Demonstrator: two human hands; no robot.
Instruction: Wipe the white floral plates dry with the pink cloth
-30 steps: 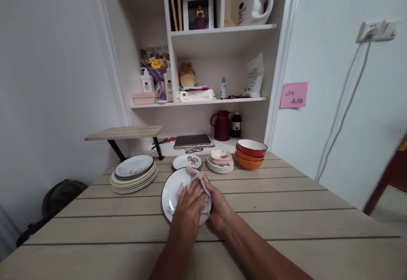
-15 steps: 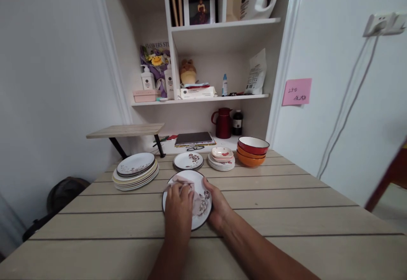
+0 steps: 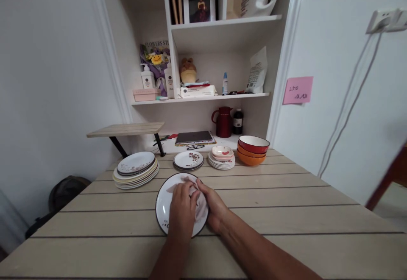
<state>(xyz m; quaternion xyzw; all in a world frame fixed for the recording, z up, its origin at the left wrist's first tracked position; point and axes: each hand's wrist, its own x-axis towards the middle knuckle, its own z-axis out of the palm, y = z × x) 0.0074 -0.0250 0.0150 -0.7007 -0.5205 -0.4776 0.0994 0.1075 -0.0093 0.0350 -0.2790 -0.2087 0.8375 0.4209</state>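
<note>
A white plate [image 3: 165, 199] with a dark rim and a floral print is held tilted above the slatted table, low in the middle of the head view. My right hand [image 3: 215, 208] grips its right edge, thumb on the upper face. Over the plate's face, my left hand [image 3: 184, 208] is closed on a pale pink cloth [image 3: 201, 207] and presses it against the plate. Part of the cloth spreads out from under the fingers on both sides. The plate's lower part is partly covered by my left hand.
Behind the plate stand a stack of small plates [image 3: 188, 159], saucers topped with small dishes [image 3: 221, 161] and stacked red and orange bowls [image 3: 253, 151]. Larger plates [image 3: 136, 176] are piled at left, near a raised wooden stand [image 3: 127, 129]. A red jug [image 3: 224, 122] stands farther back.
The plate has turned in my right hand, its floral print now at the lower left, and has shifted slightly left and down. My left hand with the cloth has moved a little right.
</note>
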